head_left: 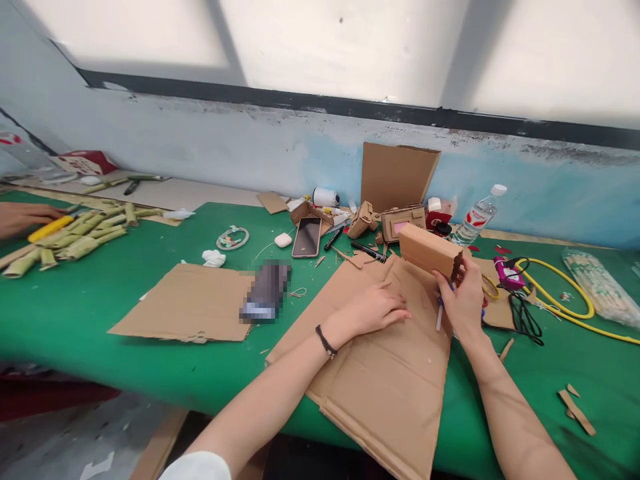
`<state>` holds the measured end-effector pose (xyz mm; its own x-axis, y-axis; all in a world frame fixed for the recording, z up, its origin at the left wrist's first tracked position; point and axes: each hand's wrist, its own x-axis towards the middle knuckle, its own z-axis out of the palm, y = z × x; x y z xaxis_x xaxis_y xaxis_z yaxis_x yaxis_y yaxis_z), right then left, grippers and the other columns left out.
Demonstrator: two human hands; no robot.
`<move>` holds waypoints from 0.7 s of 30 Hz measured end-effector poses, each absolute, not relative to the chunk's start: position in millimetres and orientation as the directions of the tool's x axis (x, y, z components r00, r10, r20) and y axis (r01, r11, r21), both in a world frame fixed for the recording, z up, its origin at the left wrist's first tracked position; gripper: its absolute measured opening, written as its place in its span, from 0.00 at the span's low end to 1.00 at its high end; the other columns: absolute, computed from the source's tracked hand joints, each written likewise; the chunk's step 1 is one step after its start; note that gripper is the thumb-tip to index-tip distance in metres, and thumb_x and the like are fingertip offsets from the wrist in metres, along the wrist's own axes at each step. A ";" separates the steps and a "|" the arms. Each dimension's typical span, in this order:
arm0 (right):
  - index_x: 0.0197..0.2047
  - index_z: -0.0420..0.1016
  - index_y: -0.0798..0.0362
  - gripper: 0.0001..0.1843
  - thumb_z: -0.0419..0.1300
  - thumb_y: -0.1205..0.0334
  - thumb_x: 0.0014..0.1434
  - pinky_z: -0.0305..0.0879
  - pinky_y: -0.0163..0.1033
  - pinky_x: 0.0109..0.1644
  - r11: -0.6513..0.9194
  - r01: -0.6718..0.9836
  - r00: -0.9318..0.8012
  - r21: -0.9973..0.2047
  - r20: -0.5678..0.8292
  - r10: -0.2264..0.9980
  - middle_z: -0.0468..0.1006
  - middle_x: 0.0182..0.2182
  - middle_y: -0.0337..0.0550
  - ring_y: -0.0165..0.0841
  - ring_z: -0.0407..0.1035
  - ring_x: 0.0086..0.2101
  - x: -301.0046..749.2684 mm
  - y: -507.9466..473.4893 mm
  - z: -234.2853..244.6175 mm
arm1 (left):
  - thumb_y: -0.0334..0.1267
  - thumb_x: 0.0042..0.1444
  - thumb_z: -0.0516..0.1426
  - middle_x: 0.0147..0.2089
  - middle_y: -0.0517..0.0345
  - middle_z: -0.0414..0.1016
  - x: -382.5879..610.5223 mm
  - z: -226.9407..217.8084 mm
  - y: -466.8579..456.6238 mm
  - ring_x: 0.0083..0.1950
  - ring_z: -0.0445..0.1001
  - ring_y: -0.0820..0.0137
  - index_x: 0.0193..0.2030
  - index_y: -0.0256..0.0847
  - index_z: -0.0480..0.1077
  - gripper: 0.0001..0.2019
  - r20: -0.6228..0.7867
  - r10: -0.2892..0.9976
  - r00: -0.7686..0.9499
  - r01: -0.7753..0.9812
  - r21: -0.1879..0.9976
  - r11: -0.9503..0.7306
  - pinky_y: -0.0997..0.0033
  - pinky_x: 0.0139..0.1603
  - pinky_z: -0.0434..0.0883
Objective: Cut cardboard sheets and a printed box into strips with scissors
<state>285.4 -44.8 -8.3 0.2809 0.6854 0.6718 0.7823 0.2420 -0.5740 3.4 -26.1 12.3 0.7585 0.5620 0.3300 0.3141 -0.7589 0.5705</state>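
Note:
My right hand [464, 299] is wrapped around one end of a small cardboard box [429, 249], holding it tilted above a large flat cardboard sheet [390, 373]. A thin white-and-blue tool pokes out under that hand's fingers. My left hand [373, 310] lies flat on the same sheet, fingers stretched toward the box, a dark band on the wrist.
A second cardboard sheet [193, 303] lies left. A phone [307, 237], pens, cardboard pieces, an upright cardboard panel [395, 175] and a water bottle [477, 217] stand behind. Scissors [523, 317], a glue gun [505, 272] and yellow cable [575, 293] are right. Another person's hand [23, 217] rests by bamboo pieces [85, 233].

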 end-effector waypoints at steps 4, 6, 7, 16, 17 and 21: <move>0.73 0.68 0.48 0.41 0.68 0.31 0.70 0.82 0.64 0.59 0.216 0.766 0.333 -0.605 0.661 0.672 0.78 0.61 0.59 0.53 0.79 0.54 292.7 -40.5 -10.2 | 0.51 0.84 0.42 0.67 0.39 0.86 8.4 21.5 -27.7 0.72 0.83 0.53 0.61 0.38 0.84 0.30 0.396 0.597 0.698 0.325 0.568 -0.756 0.54 0.78 0.72; 0.72 0.68 0.48 0.42 0.69 0.29 0.69 0.83 0.63 0.57 0.221 0.757 0.345 -0.615 0.663 0.664 0.79 0.61 0.59 0.53 0.80 0.53 294.0 -40.1 -8.7 | 0.56 0.80 0.52 0.86 0.30 0.62 13.1 19.4 -27.1 0.88 0.59 0.43 0.80 0.32 0.69 0.34 0.340 0.597 0.727 0.401 0.496 -0.770 0.44 0.87 0.59; 0.72 0.69 0.48 0.43 0.69 0.28 0.68 0.83 0.63 0.56 0.223 0.754 0.348 -0.618 0.663 0.663 0.79 0.60 0.59 0.53 0.80 0.53 294.3 -40.2 -7.8 | 0.59 0.77 0.57 0.88 0.25 0.52 14.4 17.3 -28.6 0.90 0.50 0.38 0.83 0.27 0.62 0.41 0.275 0.609 0.744 0.448 0.471 -0.760 0.39 0.89 0.55; 0.74 0.69 0.49 0.42 0.67 0.30 0.70 0.79 0.65 0.62 0.240 0.761 0.320 -0.604 0.669 0.671 0.78 0.62 0.59 0.54 0.78 0.56 287.8 -42.5 -3.2 | 0.55 0.83 0.48 0.73 0.39 0.81 16.7 28.1 -40.7 0.78 0.76 0.52 0.71 0.41 0.79 0.28 0.245 0.471 0.847 0.310 0.493 -0.813 0.54 0.81 0.69; 0.73 0.69 0.49 0.41 0.67 0.30 0.70 0.78 0.65 0.63 0.252 0.759 0.310 -0.600 0.674 0.670 0.78 0.62 0.59 0.55 0.78 0.57 286.4 -42.6 -3.3 | 0.57 0.80 0.53 0.83 0.37 0.69 23.8 29.0 -33.3 0.86 0.64 0.49 0.79 0.38 0.71 0.32 0.258 0.488 0.834 0.333 0.469 -0.818 0.49 0.86 0.61; 0.73 0.70 0.49 0.41 0.67 0.30 0.70 0.77 0.66 0.65 0.270 0.746 0.301 -0.608 0.670 0.678 0.78 0.63 0.60 0.55 0.78 0.57 283.7 -43.4 -2.9 | 0.60 0.75 0.59 0.82 0.32 0.70 46.8 17.2 -20.4 0.85 0.65 0.43 0.74 0.34 0.76 0.34 0.217 0.513 0.831 0.324 0.561 -0.762 0.40 0.87 0.59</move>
